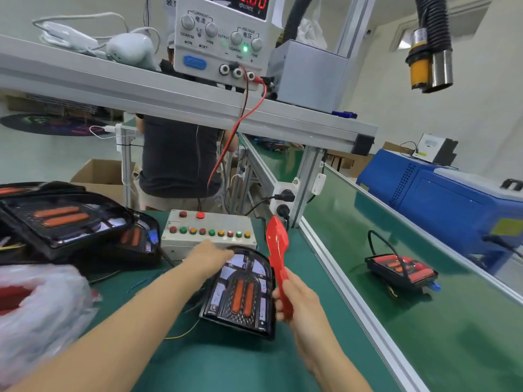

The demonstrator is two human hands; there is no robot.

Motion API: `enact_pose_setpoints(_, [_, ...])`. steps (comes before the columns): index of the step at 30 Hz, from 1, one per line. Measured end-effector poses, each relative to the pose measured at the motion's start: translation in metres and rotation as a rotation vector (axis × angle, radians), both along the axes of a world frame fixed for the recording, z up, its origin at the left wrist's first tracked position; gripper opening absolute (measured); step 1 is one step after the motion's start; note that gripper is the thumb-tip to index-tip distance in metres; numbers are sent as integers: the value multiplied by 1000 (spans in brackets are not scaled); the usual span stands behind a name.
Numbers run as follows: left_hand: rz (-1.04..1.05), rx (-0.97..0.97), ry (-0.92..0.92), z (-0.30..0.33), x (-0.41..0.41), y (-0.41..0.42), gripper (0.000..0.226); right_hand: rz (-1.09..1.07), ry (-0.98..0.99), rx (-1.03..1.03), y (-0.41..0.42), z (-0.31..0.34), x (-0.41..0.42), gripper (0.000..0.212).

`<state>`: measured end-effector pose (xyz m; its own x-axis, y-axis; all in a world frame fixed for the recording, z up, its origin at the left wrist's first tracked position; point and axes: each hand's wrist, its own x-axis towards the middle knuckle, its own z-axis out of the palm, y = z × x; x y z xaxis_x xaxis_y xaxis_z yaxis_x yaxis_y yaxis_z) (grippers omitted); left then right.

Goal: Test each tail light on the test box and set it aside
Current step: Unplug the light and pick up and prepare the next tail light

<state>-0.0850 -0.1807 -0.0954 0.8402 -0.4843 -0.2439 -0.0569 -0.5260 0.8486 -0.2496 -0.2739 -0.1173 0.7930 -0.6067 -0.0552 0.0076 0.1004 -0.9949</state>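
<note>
Two hands engaged: right hand (294,299) grips red lens cover (278,256) clear at 3 o'clock, exposing tail light (242,292); left hand (210,257) reaches test box (209,230), finger posture indeterminate.

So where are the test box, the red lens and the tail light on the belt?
Test box (181,244): head view, its white front wall.
Red lens (278,244): head view, its upper half, above the right hand.
Tail light (403,268): head view, its red face, on the belt.

Left hand (210,257) fingertips vanish behind the tail light (243,292) top edge; the plastic bag (39,312) left of that forearm is blurred, cut by the frame edge
</note>
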Motion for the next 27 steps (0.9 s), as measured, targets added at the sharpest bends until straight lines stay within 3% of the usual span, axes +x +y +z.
enact_pose_setpoints(3, [-72,182,-42,-11,1,-9,28,-65,20,-48,-3,-6,-1,41])
enact_pose_setpoints(6, [-70,211,-106,-10,1,-15,23,-162,106,-192,-2,-8,-3,36])
enact_pose_setpoints(9, [0,19,-69,-12,6,-14,5,-238,192,-518,-1,-9,-5,26])
enact_pose_setpoints(12, [113,-262,109,-10,12,-4,13,-258,310,-828,5,-13,-2,38])
enact_pose_setpoints(15, [178,-456,321,-7,14,5,9,-230,344,-937,15,-15,3,47])
enact_pose_setpoints(18, [171,-574,403,-8,13,8,6,-174,333,-996,26,-20,7,49])
enact_pose_setpoints(21, [123,-689,481,-15,18,10,21,-126,309,-1040,31,-22,14,50])
enact_pose_setpoints(25, [50,-625,522,-20,23,12,61,-80,303,-1119,25,-22,19,49])
enact_pose_setpoints(27, [40,-596,532,-20,25,12,69,-77,300,-1132,23,-20,22,49])
